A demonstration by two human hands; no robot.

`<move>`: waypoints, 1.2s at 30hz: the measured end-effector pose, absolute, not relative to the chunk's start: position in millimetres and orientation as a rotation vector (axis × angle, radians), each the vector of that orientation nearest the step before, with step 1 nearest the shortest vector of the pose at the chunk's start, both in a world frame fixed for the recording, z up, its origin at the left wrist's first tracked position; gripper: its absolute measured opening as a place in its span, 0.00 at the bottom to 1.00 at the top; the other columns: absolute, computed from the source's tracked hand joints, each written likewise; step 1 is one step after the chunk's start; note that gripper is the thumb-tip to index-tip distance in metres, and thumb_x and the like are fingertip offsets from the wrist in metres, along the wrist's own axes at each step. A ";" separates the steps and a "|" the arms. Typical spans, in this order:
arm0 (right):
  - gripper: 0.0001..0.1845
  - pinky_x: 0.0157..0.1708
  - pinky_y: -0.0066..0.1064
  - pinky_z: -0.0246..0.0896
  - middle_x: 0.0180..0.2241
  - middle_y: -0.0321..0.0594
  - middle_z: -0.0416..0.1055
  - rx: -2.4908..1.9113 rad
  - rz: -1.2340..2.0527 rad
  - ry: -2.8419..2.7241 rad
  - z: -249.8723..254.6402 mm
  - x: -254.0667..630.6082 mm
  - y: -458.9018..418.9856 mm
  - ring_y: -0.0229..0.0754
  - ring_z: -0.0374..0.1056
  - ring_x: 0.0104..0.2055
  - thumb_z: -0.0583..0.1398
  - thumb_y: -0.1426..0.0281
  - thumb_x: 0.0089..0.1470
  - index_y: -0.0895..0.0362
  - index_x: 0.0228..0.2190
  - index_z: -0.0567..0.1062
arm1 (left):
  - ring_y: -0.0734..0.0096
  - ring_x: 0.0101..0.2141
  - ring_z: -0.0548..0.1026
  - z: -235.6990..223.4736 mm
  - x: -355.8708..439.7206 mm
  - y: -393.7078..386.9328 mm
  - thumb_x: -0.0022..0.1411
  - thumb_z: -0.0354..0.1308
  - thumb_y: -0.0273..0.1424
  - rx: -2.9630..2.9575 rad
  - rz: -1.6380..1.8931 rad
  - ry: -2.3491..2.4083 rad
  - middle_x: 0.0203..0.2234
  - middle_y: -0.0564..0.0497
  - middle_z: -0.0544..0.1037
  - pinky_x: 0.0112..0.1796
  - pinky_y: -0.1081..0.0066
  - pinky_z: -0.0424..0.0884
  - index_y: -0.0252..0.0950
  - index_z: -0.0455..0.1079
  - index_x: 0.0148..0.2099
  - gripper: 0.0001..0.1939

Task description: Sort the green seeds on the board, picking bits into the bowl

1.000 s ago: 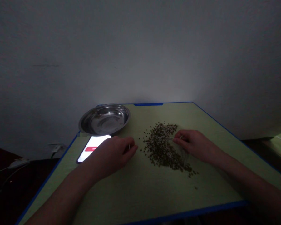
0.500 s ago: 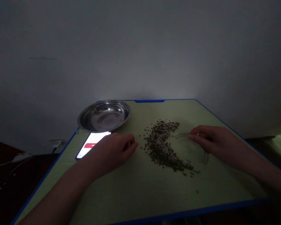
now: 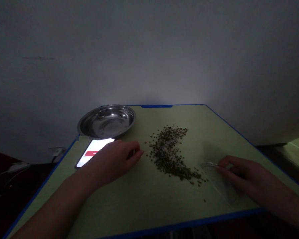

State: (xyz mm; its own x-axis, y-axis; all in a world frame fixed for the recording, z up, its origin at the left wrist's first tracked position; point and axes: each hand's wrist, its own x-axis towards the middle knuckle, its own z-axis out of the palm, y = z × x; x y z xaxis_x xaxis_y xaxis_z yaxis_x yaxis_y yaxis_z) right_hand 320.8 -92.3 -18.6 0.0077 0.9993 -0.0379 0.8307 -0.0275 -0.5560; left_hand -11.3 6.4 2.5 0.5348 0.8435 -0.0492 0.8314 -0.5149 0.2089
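A crescent-shaped heap of small dark and whitish grains is spread over the middle of the table. Left of the heap, my left hand is closed in a pinch above the tabletop; what its fingers hold, if anything, is too small to make out. My right hand pinches the rim of a clear, see-through container, to the right of the grains. Whether this container is a bowl, a cup or a bag is hard to tell in the dim light.
A wide steel basin stands at the table's back left. Just in front of it lies a phone with a lit screen, partly covered by my left arm. The pale green table has a blue edge, with a wall behind.
My right hand has moved right and toward me with the clear container, drawing it away from the grains and tilting it. My left hand keeps its pinch. The view has shifted slightly.
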 end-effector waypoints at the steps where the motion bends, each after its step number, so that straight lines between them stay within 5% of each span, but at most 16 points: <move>1: 0.20 0.15 0.29 0.54 0.14 0.37 0.69 -1.909 0.642 -1.857 -19.2 314.1 -92.5 0.39 0.62 0.16 0.53 0.52 0.54 0.53 0.24 0.72 | 0.74 0.21 0.65 2.5 -11.3 6.5 0.66 0.44 0.42 2.564 0.090 1.417 0.20 0.54 0.70 0.24 0.71 0.51 0.37 0.67 0.31 0.18; 11: 0.14 0.15 0.28 0.54 0.13 0.33 0.66 -1.772 0.869 -1.791 -29.9 266.4 -80.0 0.38 0.63 0.15 0.52 0.58 0.56 0.53 0.27 0.68 | 0.75 0.21 0.65 2.8 -11.8 4.3 0.66 0.45 0.41 2.568 0.110 1.400 0.20 0.54 0.70 0.25 0.71 0.51 0.37 0.67 0.31 0.17; 23: 0.13 0.18 0.29 0.53 0.14 0.31 0.66 -1.684 0.640 -2.001 -13.8 247.4 -51.8 0.38 0.63 0.16 0.53 0.59 0.58 0.53 0.29 0.72 | 0.74 0.22 0.65 1.5 -12.4 3.0 0.66 0.44 0.42 2.587 0.105 1.406 0.21 0.54 0.70 0.25 0.70 0.50 0.37 0.67 0.31 0.18; 29: 0.17 0.25 0.31 0.55 0.23 0.35 0.73 -1.582 0.351 -2.253 -0.2 268.1 -48.0 0.39 0.67 0.24 0.52 0.57 0.62 0.52 0.30 0.75 | 0.75 0.21 0.64 2.8 -10.9 2.6 0.66 0.45 0.41 2.590 0.110 1.405 0.20 0.54 0.70 0.25 0.70 0.50 0.38 0.66 0.30 0.17; 36: 0.15 0.29 0.29 0.57 0.27 0.34 0.74 -1.305 0.442 -2.483 1.6 258.7 -53.6 0.38 0.69 0.29 0.52 0.60 0.64 0.52 0.31 0.75 | 0.74 0.22 0.66 3.1 -11.3 -0.3 0.66 0.45 0.40 2.574 0.103 1.420 0.21 0.53 0.71 0.25 0.70 0.50 0.37 0.68 0.32 0.17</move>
State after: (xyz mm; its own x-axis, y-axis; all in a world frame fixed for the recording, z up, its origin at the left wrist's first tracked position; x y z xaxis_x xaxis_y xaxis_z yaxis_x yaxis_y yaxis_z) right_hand 258.7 -53.6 1.6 -0.5418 0.8319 0.1201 0.7393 0.5396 -0.4029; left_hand -11.3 -0.3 3.1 0.5359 0.8435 -0.0353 0.8296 -0.5183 0.2077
